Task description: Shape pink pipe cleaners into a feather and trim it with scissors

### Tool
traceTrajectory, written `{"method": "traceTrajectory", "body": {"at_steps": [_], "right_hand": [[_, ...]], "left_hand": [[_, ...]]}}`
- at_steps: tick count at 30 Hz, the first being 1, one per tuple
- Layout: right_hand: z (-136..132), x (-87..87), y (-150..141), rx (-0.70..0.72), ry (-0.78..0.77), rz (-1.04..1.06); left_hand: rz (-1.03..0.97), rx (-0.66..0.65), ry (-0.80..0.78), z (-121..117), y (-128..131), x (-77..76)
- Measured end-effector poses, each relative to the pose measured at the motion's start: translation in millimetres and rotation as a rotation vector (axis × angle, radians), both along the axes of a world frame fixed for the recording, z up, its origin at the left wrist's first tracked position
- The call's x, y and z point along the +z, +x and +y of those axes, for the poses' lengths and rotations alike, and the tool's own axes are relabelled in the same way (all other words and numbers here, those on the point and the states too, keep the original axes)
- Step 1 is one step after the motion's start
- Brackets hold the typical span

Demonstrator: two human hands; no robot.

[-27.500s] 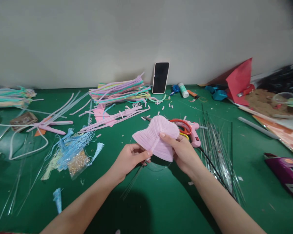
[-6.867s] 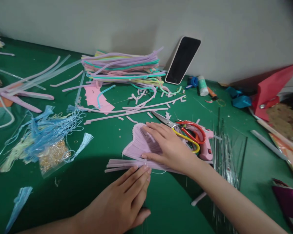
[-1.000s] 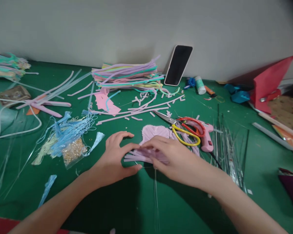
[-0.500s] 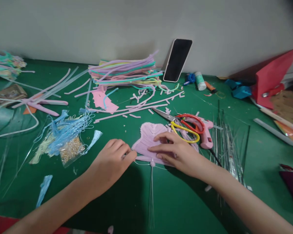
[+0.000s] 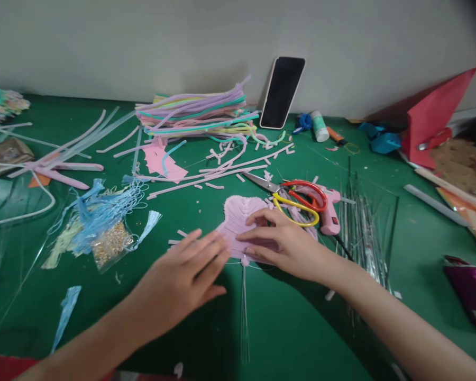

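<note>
A pale pink fan-shaped piece made of pipe cleaners (image 5: 240, 214) lies flat on the green table (image 5: 293, 328). My right hand (image 5: 280, 244) rests on its lower right part with fingers stretched out, pressing it down. My left hand (image 5: 178, 275) lies flat and open just left of the piece, its fingertips at the lower left edge, over several short pink pieces (image 5: 174, 242). A bundle of thin wires (image 5: 244, 312) runs from the bottom of the pink piece toward me.
Red and yellow scissors (image 5: 297, 198) and a pink glue gun (image 5: 327, 211) lie right of the piece. Behind are a pile of coloured pipe cleaners (image 5: 194, 114) and a phone (image 5: 281, 92) leaning on the wall. Blue tassels (image 5: 99, 211) lie left, thin wires (image 5: 365, 227) right.
My left hand has opened from a curled pose and moved slightly toward me, lying flat beside the pink piece. My right hand stays pressed on the piece.
</note>
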State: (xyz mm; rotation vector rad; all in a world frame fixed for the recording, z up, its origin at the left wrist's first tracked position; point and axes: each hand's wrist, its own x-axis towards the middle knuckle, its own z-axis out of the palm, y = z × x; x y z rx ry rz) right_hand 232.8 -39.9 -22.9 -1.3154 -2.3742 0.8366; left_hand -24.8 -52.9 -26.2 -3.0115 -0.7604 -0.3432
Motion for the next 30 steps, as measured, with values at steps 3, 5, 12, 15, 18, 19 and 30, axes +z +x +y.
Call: {"method": "traceTrajectory", "body": {"at_steps": [3, 5, 12, 15, 18, 19, 30], "right_hand": [[0.5, -2.0, -2.8, -0.025, 0.066, -0.006], [0.9, -4.0, -3.6, -0.026, 0.12, -0.015], [1.8, -10.8, -1.0, -0.025, 0.141, 0.006], [2.3, -11.5, -1.2, -0.028, 0.13, 0.012], [2.8, -10.2, -2.0, -0.031, 0.114, -0.004], [2.9, -9.5, -2.0, -0.032, 0.109, -0.009], [7.1, -9.2, 1.5, -0.002, 0.039, 0.043]], "left_hand": [[-0.03, -0.018, -0.091, -15.6, 22.6, -13.1], [-0.027, -0.012, -0.125, -20.3, 28.4, -19.6], [-0.062, 0.029, -0.086, -24.7, 25.7, -18.0], [-0.062, 0.024, -0.088, -26.9, 27.5, -14.6], [-0.067, 0.019, -0.102, -27.4, 28.5, -13.4], [-0.067, 0.023, -0.111, -27.2, 28.5, -13.5], [-0.061, 0.06, -0.124, -26.4, 31.2, -17.3]]}}
